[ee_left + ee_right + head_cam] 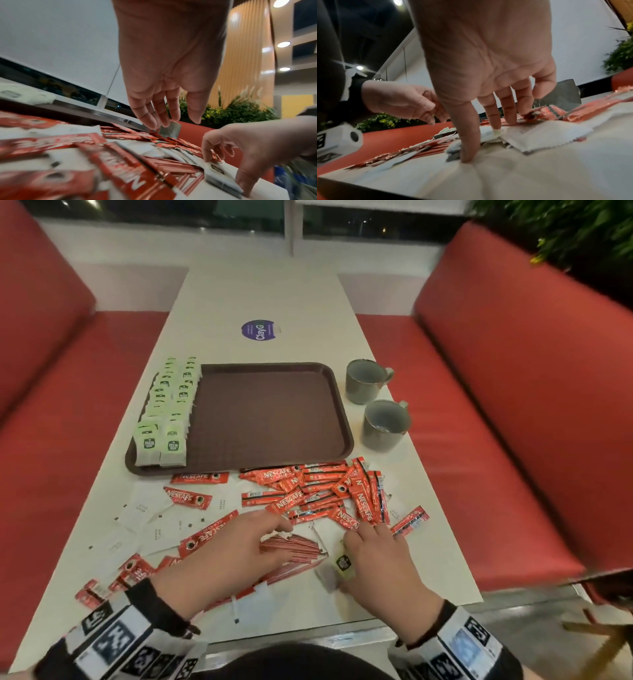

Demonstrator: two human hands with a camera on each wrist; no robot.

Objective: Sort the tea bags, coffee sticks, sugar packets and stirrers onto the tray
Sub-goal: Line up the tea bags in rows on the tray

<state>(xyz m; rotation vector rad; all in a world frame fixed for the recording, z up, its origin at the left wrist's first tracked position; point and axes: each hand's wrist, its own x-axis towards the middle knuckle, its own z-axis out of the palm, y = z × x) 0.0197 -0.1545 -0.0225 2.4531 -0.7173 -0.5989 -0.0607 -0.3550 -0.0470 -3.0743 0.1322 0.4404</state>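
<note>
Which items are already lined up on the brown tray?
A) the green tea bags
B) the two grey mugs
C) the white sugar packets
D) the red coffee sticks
A: the green tea bags stand in two rows along the left edge of the tray, while the coffee sticks and sugar packets lie on the table and the mugs stand beside it.

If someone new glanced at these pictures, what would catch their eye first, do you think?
Probably the heap of red coffee sticks scattered on the table just in front of the tray. Next, the two neat rows of green tea bags along the tray's left edge. Both hands work in the pile; the right hand holds a stray tea bag.
</note>
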